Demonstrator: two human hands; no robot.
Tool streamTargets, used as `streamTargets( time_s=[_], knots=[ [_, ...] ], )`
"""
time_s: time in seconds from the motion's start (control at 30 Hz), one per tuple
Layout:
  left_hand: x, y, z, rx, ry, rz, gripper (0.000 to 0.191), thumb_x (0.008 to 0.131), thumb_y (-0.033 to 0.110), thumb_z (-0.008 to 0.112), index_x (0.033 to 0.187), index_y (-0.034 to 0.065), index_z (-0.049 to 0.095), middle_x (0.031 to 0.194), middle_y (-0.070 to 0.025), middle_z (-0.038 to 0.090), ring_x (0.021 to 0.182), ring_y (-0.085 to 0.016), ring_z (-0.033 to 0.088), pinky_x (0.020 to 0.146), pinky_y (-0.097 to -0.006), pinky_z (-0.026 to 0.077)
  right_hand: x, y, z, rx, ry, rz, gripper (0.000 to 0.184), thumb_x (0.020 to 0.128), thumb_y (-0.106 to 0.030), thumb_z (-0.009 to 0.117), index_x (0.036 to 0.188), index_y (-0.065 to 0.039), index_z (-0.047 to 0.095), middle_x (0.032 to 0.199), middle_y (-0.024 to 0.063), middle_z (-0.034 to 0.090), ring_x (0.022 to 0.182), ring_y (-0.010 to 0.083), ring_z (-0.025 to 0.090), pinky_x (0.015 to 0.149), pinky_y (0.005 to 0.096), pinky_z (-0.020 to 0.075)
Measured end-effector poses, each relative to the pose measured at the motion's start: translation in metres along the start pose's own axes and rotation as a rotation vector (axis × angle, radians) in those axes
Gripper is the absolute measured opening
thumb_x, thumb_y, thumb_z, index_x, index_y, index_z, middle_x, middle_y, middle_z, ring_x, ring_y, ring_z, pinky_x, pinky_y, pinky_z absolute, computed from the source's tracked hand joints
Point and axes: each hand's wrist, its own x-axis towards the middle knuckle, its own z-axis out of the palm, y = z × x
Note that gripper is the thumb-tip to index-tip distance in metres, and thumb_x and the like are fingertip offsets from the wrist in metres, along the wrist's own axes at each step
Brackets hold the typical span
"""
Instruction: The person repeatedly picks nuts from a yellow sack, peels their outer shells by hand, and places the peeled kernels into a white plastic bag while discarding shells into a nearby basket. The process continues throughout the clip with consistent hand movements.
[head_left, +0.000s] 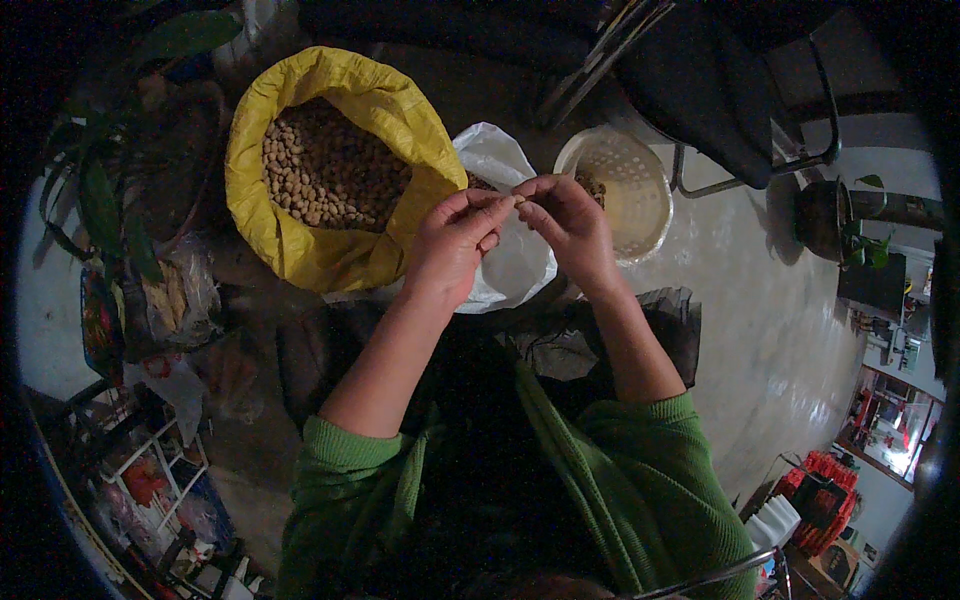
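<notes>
My left hand (461, 236) and my right hand (574, 229) meet fingertip to fingertip above a white woven sack (521, 274). Between them they pinch one small tan peanut (518, 200), mostly covered by the fingers. To the left, a yellow woven sack (262, 225) with its rim rolled down holds many peanuts in their shells (319, 180). Some reddish-brown contents show in the white sack behind my hands. On the right stands a pale perforated plastic basket (645, 187) with brownish pieces at its left side, partly hidden by my right hand.
A black chair (697, 97) with a metal frame stands at the upper right, near a potted plant (825, 217). Leafy plants (97, 195) and plastic bags (199, 292) are at the left. A white rack (157, 465) with bags stands at the lower left.
</notes>
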Motion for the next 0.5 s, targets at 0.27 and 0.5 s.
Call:
streamTargets(
  time_s=[0.27,0.5],
  knots=[
    [-0.002,-0.002,0.005,0.067,0.063,0.017,0.009,0.084,0.008,0.066,0.091,0.0024,0.062,0.076,0.0021,0.055,0.063,-0.006,0.042,0.054,-0.0193,0.032,-0.002,-0.001,0.003,0.033,-0.007,0.125,0.018,0.095,-0.013,0.052,0.106,0.001,0.057,0.078,0.0019,0.056,0.070,0.0088,0.052,0.063,0.0224,0.0436],
    [-0.003,0.000,0.007,-0.020,0.059,0.005,0.010,0.083,0.011,0.069,0.087,0.0042,0.062,0.073,0.0025,0.053,0.061,-0.006,0.042,0.054,-0.0192,0.032,0.000,0.007,0.000,0.146,0.019,0.212,0.026,0.099,-0.020,0.047,0.105,0.001,0.060,0.078,-0.0007,0.053,0.070,0.0091,0.047,0.064,0.0226,0.0411]
  ],
)
